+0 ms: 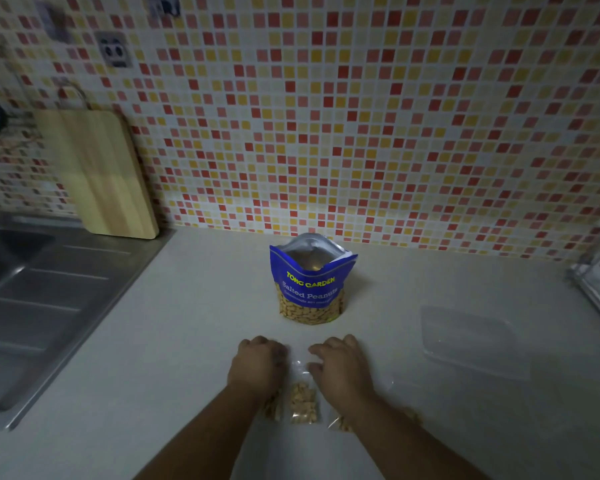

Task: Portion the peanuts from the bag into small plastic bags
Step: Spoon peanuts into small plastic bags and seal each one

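Both hands are down on the desk [194,306], and the small plastic bag [303,401] lies flat between them. Its long axis runs straight away from me. The peanuts sit bunched at the near end between the wrists, and the clear mouth is at the far end by the knuckles. The left hand [257,365] and right hand [340,368] flank that mouth about equally close, fingers curled downward. In this dim view I cannot tell whether they pinch the film or only rest on it. The blue peanut bag [310,285] stands upright and open, dead ahead beyond the fingertips and clear of them. I judge sealing this portion comes next.
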{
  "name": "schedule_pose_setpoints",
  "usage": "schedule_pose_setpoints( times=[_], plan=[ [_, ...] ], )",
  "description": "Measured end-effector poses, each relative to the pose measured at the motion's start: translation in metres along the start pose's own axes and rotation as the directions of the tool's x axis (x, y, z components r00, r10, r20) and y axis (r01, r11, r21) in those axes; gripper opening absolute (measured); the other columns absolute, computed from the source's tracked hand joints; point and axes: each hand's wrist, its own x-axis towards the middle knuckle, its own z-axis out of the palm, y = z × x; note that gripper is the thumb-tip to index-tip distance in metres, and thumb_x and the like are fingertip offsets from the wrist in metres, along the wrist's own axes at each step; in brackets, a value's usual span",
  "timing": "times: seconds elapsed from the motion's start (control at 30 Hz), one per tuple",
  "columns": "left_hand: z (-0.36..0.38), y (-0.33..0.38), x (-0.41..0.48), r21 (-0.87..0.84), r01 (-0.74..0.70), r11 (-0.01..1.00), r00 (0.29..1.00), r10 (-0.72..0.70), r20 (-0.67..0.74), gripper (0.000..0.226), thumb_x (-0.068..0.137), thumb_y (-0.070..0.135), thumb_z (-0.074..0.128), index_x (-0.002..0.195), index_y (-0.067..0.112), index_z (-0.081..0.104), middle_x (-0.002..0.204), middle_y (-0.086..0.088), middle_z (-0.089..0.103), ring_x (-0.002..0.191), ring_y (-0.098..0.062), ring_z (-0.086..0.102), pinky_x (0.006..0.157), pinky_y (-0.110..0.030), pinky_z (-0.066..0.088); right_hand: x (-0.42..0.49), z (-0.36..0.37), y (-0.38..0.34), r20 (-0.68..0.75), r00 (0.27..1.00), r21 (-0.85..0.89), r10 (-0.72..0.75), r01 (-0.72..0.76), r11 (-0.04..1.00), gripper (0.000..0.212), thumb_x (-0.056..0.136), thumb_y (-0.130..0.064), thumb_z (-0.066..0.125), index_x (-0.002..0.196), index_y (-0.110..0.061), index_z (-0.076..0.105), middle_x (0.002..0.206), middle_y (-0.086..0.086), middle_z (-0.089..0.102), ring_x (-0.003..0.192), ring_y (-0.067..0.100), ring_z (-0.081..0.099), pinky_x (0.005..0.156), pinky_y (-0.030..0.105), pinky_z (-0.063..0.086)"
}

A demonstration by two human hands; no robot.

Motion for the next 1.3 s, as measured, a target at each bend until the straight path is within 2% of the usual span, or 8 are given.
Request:
schedule_pose_setpoints(
  times=[0.13,0.3,0.4,0.5,0.73,0.93,1.1,1.3],
  plan=[
    [-0.001,0.007,-0.001,0.009,-0.011,1.000,1.000,0.011,-0.015,0.036,0.079,0.043,0.047,0.111,0.034,0.063,0.113,0.003,0.060,0.107,-0.025,0.052,0.090,-0.030,0.045,-0.001,0.009,-0.001,0.020,1.000,-0.025,0.006,-0.005,1.000,0.030,0.039,-0.055,0.078,0.060,-0.035,0.071,0.055,-0.012,0.060,0.058,0.007,0.055,0.058,0.016,0.047],
    [-0.001,0.007,0.002,0.025,-0.068,0.997,0.998,0.068,0.005,0.029,0.082,0.039,0.048,0.107,0.033,0.063,0.113,0.006,0.060,0.109,-0.023,0.050,0.087,-0.029,0.042,-0.002,0.007,-0.008,0.042,0.999,0.037,0.029,-0.030,0.999,0.034,0.036,-0.033,0.087,0.050,-0.027,0.056,0.047,-0.008,0.053,0.054,0.009,0.051,0.063,0.022,0.024],
    [-0.008,0.008,0.001,-0.045,-0.058,0.997,0.998,0.059,0.018,0.022,0.083,0.030,0.053,0.102,0.028,0.064,0.108,0.003,0.064,0.106,-0.022,0.048,0.084,-0.026,0.041,-0.003,0.000,-0.005,0.019,1.000,0.148,0.012,-0.015,0.989,0.005,0.075,-0.021,0.069,0.075,-0.024,0.064,0.060,-0.006,0.053,0.079,0.016,0.053,0.071,0.020,0.031],
    [-0.019,0.005,-0.003,-0.130,-0.057,0.990,0.997,0.064,0.049,0.022,0.081,0.027,0.053,0.100,0.031,0.063,0.100,0.004,0.068,0.104,-0.020,0.049,0.081,-0.024,0.041,-0.004,-0.006,0.001,0.057,0.998,0.301,0.010,-0.027,0.953,0.009,0.087,-0.020,0.058,0.090,-0.021,0.066,0.068,-0.013,0.035,0.092,0.017,0.050,0.083,0.025,0.041],
    [-0.037,-0.001,-0.001,-0.280,-0.163,0.946,0.982,0.182,0.043,0.006,0.065,0.056,0.051,0.069,0.059,0.054,0.067,0.019,0.060,0.082,-0.013,0.058,0.082,-0.032,0.051,0.000,-0.045,0.006,0.106,0.991,0.501,0.082,-0.124,0.857,0.037,0.082,-0.013,0.067,0.067,-0.042,0.050,0.086,-0.007,0.042,0.070,0.001,0.053,0.064,-0.004,0.038],
    [-0.063,0.021,-0.003,-0.463,-0.301,0.834,0.953,0.246,-0.177,0.022,0.070,0.053,0.060,0.077,0.035,0.071,0.074,0.009,0.071,0.073,-0.006,0.062,0.072,-0.025,0.047,0.005,-0.081,0.007,0.018,0.996,0.538,0.082,-0.079,0.839,0.034,0.079,-0.015,0.069,0.066,-0.040,0.051,0.086,-0.002,0.046,0.076,-0.001,0.050,0.070,-0.004,0.033],
    [-0.099,0.048,-0.011,-0.624,-0.366,0.690,0.929,0.234,-0.287,0.011,0.080,0.017,0.071,0.069,0.020,0.071,0.068,-0.002,0.070,0.062,0.001,0.059,0.061,-0.007,0.040,0.012,-0.121,0.003,-0.090,0.994,0.620,0.061,0.008,0.785,0.028,0.079,-0.007,0.070,0.070,-0.031,0.059,0.077,-0.006,0.054,0.070,-0.003,0.054,0.063,-0.001,0.037],
    [-0.127,0.073,-0.011,-0.747,-0.383,0.543,0.924,0.220,-0.314,0.010,0.082,0.013,0.069,0.074,0.017,0.075,0.067,0.006,0.070,0.067,-0.004,0.063,0.067,-0.016,0.049,0.020,-0.158,-0.007,-0.155,0.988,0.613,0.016,0.084,0.786,0.010,0.077,-0.021,0.074,0.085,-0.027,0.073,0.083,-0.006,0.057,0.092,0.009,0.048,0.072,0.004,0.036]
  ],
)
